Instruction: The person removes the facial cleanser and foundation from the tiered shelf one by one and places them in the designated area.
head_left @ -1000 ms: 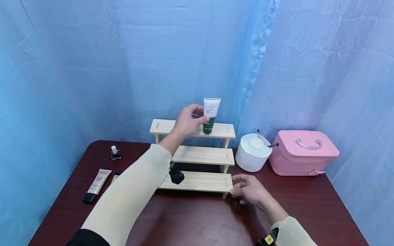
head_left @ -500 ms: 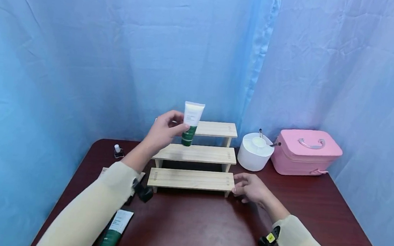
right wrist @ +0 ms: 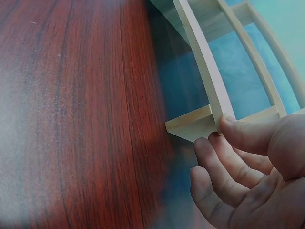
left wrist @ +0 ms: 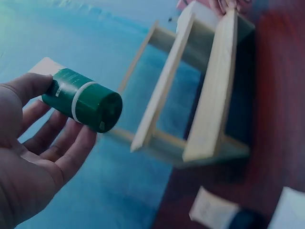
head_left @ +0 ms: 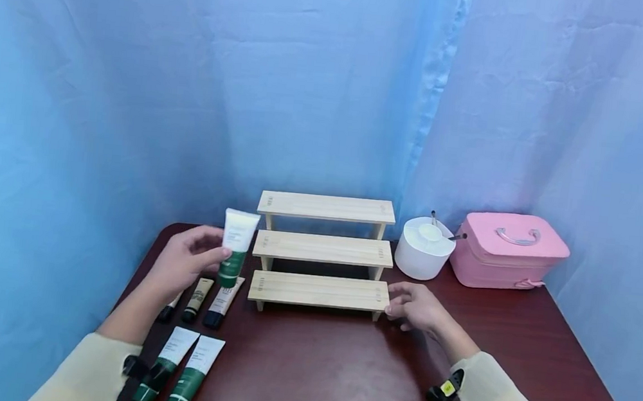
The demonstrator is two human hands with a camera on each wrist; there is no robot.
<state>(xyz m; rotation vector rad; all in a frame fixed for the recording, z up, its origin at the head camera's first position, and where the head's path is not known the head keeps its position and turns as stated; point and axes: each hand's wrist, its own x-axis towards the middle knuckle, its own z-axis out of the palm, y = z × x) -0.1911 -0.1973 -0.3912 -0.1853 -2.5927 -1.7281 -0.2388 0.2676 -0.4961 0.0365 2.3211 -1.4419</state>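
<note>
My left hand [head_left: 190,259] holds a white and green squeeze tube [head_left: 239,241] upright, cap down, above the table's left side. In the left wrist view the thumb lies on one side of the tube [left wrist: 78,98], fingers on the other, and its green cap faces the camera. My right hand [head_left: 416,308] touches the right end of the lowest step of a three-tier wooden display stand [head_left: 318,290]. In the right wrist view, the thumb [right wrist: 238,131] meets the board's corner and the other fingers hang loosely bent below. All three steps are bare.
Two more green and white tubes [head_left: 194,375] lie at the front left. Behind them are a BB cream tube [head_left: 224,301], a smaller beige tube [head_left: 198,298] and another, partly hidden. A white organizer [head_left: 424,252] with brushes and a pink case [head_left: 508,251] stand right of the stand.
My left hand has carried the squeeze tube from over the top step down and leftward, away from the stand. The right hand has stayed at the lowest step's end.
</note>
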